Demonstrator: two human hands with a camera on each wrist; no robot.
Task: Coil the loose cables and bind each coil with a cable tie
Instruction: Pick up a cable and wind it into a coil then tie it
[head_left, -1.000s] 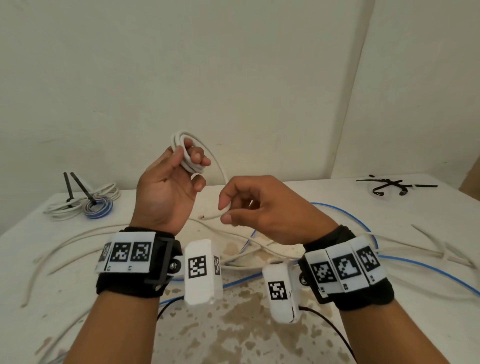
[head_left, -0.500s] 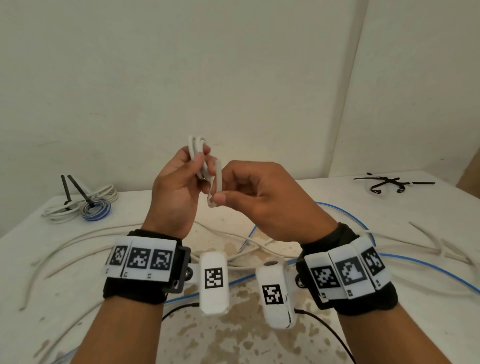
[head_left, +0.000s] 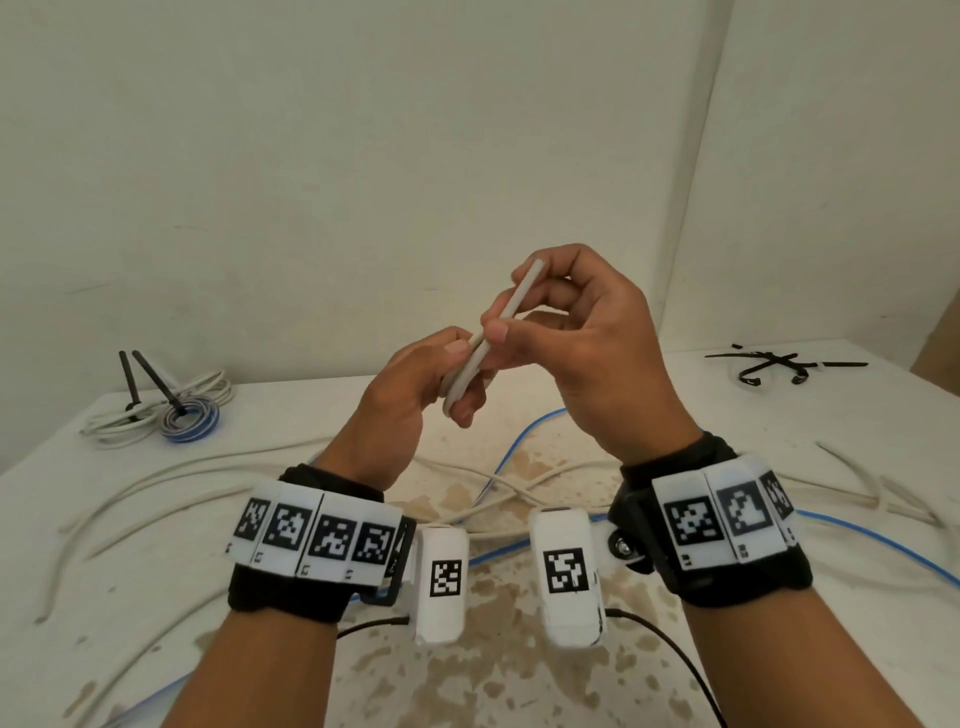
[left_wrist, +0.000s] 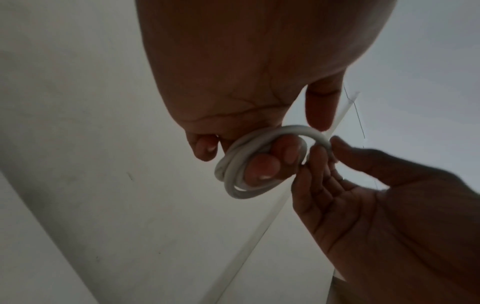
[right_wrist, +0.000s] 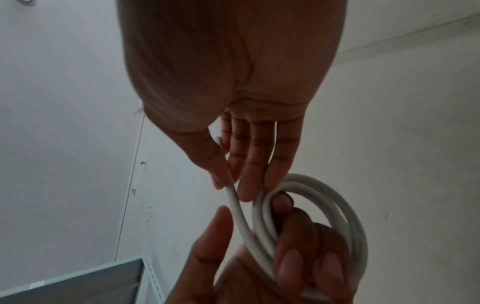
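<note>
A small coil of white cable is held above the table between both hands. My left hand grips the coil, with fingers curled through its loops. My right hand pinches the cable's free end between thumb and fingers, right against the coil. Black cable ties lie at the table's far right. Loose white cables and a blue cable sprawl on the table under my wrists.
Two bound coils, one white and one blue-grey, with black ties sticking up, sit at the far left of the white stained table. More white cable pieces lie at the right. Walls close off the back.
The free end, loose below the coil a second ago, has been brought up against it. Both hands have shifted right, the right hand rising and the left sinking.
</note>
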